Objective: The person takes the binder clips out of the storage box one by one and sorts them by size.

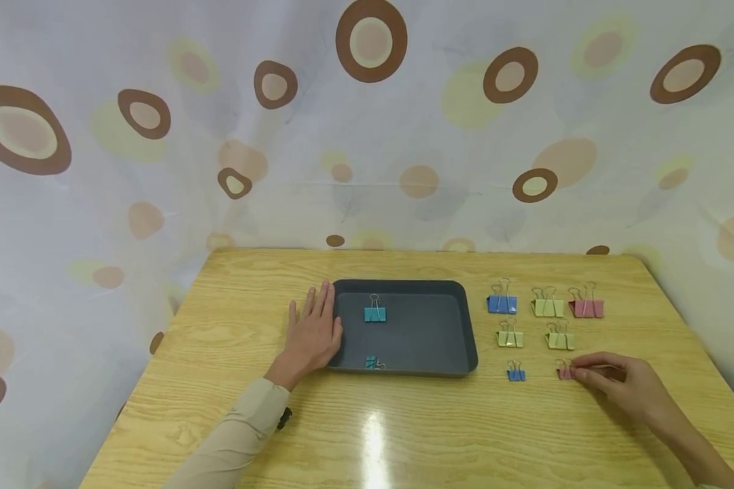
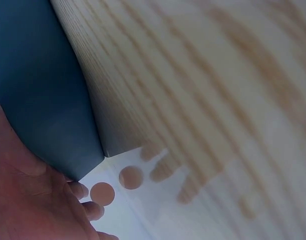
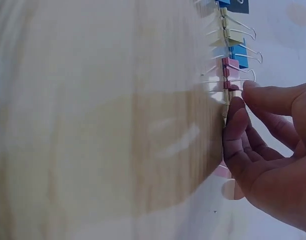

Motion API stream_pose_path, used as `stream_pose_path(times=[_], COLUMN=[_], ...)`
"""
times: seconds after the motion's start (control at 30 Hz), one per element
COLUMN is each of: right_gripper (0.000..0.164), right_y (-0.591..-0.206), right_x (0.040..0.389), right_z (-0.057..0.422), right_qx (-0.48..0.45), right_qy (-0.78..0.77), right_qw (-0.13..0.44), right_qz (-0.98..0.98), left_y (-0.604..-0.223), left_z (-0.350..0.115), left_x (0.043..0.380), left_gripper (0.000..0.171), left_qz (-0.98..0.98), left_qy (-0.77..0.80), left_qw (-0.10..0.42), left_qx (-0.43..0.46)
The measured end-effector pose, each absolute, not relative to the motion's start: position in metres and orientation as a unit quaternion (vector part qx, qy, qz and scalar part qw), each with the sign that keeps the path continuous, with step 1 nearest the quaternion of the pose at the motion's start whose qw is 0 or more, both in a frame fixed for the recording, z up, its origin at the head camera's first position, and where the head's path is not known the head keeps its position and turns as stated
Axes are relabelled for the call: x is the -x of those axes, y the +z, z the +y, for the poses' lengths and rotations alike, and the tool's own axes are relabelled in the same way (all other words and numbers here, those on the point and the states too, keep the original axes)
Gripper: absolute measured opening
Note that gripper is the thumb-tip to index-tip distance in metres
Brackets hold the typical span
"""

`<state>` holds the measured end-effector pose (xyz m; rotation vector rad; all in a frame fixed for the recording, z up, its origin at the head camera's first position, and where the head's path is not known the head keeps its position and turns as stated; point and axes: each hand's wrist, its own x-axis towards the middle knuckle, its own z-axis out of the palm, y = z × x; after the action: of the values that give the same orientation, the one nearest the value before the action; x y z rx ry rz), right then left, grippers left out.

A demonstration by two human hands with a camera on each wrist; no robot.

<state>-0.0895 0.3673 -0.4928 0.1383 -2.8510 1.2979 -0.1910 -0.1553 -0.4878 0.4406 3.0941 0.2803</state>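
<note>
My left hand [image 1: 310,338] lies with fingers extended along the left wall of a dark grey tray [image 1: 406,373]; the left wrist view shows the palm against the tray's outside [image 2: 48,95]. Inside the tray stands a teal binder clip [image 1: 375,314], and a smaller teal binder clip [image 1: 371,363] lies near its front wall. On the table at right, the thumb and fingertips of my right hand [image 1: 624,384] pinch the right end of a small pink binder clip [image 1: 565,373]. That clip [image 3: 231,70] stands on the table with its wire handles up, partly covered by the fingertips.
Left of the pink clip is a small blue binder clip [image 1: 516,374]. Behind them stand two yellow clips [image 1: 510,339], then a larger blue clip [image 1: 502,303], yellow clip [image 1: 548,308] and pink clip [image 1: 587,308]. A patterned curtain [image 1: 404,217] hangs behind the wooden table [image 1: 465,435].
</note>
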Motion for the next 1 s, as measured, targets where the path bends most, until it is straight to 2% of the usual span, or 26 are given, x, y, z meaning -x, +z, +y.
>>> stream_pose_path(times=[0.2, 0.4, 0.7, 1.0], right_gripper=[0.024, 0.025, 0.025, 0.032], right_y=[-0.475, -0.458, -0.457, -0.455], right_x=[0.088, 0.092, 0.096, 0.107], right_z=[0.364, 0.339, 0.295, 0.254], right_qx=[-0.05, -0.091, -0.136, -0.169], right_qy=[0.431, 0.457, 0.502, 0.561], right_qw=[0.027, 0.023, 0.032, 0.019], right_qz=[-0.9, -0.885, -0.853, -0.81], left_y=[-0.488, -0.487, -0.485, -0.486], left_z=[-0.156, -0.156, -0.155, -0.154], left_x=[0.191, 0.19, 0.19, 0.191], left_gripper=[0.067, 0.067, 0.066, 0.066], left_qz=[0.986, 0.986, 0.985, 0.987], left_qy=[0.091, 0.087, 0.09, 0.077], left_qw=[0.003, 0.006, 0.004, 0.01], left_qx=[-0.139, -0.139, -0.145, -0.142])
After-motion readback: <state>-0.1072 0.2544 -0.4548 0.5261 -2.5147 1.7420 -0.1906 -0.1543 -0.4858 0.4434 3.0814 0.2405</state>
